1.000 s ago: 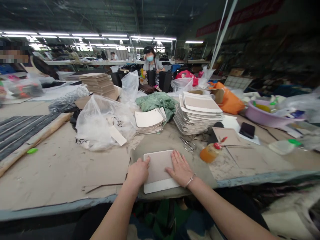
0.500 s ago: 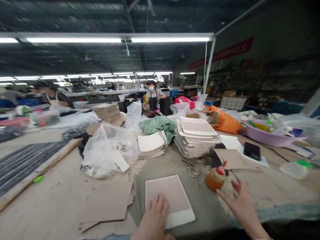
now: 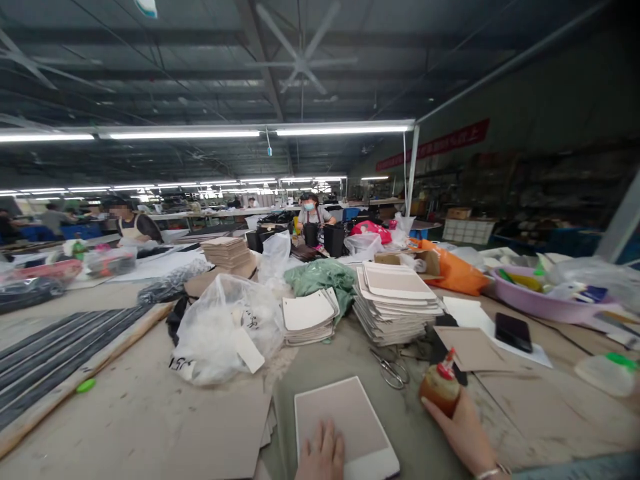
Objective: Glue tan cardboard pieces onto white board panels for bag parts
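My left hand (image 3: pixel 323 455) lies flat, fingers extended, on a beige panel with a white border (image 3: pixel 343 403). That panel rests on the grey-green mat in front of me. To the right, my right hand (image 3: pixel 465 432) is closed around a squat squeeze bottle (image 3: pixel 440 391) with amber contents and a red nozzle cap. The thumb shows on the bottle's near left side; the other fingers are mostly hidden behind it. Metal scissors (image 3: pixel 393 372) lie left of the bottle. Beyond them rises a tall stack of bordered panels (image 3: pixel 395 300).
A clear plastic bag (image 3: pixel 225 333) and a small white stack (image 3: pixel 309 317) stand behind the panel. Brown boards (image 3: pixel 220 433) lie at left. On the right are a phone (image 3: pixel 513 332), a purple basin (image 3: pixel 545 303) and an orange bag (image 3: pixel 457 270). Co-workers sit farther back.
My right hand, earlier open beside the squeeze bottle, has closed around it. My left hand stays flat on the panel. The view has tilted upward, so everything sits lower.
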Action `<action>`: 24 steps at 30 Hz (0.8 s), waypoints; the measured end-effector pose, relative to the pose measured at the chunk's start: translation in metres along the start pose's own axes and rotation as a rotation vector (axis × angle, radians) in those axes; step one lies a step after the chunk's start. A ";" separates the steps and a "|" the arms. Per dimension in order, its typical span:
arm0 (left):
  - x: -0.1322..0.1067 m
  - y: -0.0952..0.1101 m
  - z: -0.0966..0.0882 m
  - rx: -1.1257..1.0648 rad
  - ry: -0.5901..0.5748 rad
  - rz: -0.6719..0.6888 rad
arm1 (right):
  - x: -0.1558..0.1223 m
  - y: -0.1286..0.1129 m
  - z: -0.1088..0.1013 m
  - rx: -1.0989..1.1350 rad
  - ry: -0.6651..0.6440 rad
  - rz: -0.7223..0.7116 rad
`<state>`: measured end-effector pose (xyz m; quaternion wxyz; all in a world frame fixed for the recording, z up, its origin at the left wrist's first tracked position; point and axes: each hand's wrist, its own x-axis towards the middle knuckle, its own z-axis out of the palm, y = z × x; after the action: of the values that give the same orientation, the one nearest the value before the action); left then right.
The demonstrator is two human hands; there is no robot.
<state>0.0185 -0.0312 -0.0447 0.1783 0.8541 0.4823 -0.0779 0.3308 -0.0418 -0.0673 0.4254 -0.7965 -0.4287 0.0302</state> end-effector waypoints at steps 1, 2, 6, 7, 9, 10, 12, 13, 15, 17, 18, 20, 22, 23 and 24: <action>-0.005 0.003 -0.004 0.003 0.011 0.010 | 0.000 -0.001 -0.002 0.036 -0.020 -0.038; -0.010 0.005 -0.007 0.011 0.039 0.016 | -0.001 -0.002 -0.004 0.072 -0.033 -0.085; -0.029 0.013 -0.009 0.045 0.172 0.023 | -0.015 -0.017 -0.015 0.068 -0.061 -0.340; -0.032 0.014 -0.007 0.048 0.193 0.038 | -0.019 -0.023 -0.016 0.077 -0.116 -0.387; -0.036 0.014 -0.004 0.055 0.234 0.070 | -0.027 -0.036 -0.018 0.121 -0.246 -0.449; -0.036 0.014 -0.002 0.058 0.250 0.083 | -0.031 -0.044 -0.018 0.136 -0.302 -0.484; -0.036 0.015 -0.001 0.058 0.267 0.096 | -0.036 -0.063 -0.016 0.127 -0.363 -0.574; -0.035 0.016 -0.002 0.053 0.269 0.098 | -0.037 -0.072 -0.015 0.113 -0.374 -0.634; -0.032 0.015 -0.005 0.040 0.269 0.110 | -0.038 -0.091 -0.010 0.099 -0.381 -0.762; -0.031 0.014 -0.010 0.026 0.282 0.116 | -0.039 -0.106 -0.003 0.118 -0.372 -0.863; -0.031 0.013 -0.012 0.021 0.293 0.116 | -0.039 -0.110 0.001 0.128 -0.369 -0.899; -0.032 0.012 -0.016 0.014 0.311 0.103 | -0.041 -0.115 0.009 0.140 -0.366 -0.929; -0.034 0.013 -0.017 0.010 0.303 0.086 | -0.043 -0.115 0.015 0.129 -0.374 -0.929; -0.034 0.014 -0.016 0.010 0.287 0.080 | -0.045 -0.115 0.018 0.114 -0.382 -0.932; -0.034 0.015 -0.016 0.012 0.268 0.074 | -0.046 -0.114 0.020 0.096 -0.394 -0.935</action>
<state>0.0136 -0.0593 -0.0165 0.1098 0.8752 0.4693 0.0407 0.2182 -0.0310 -0.0139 0.3406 -0.4779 -0.8097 0.0059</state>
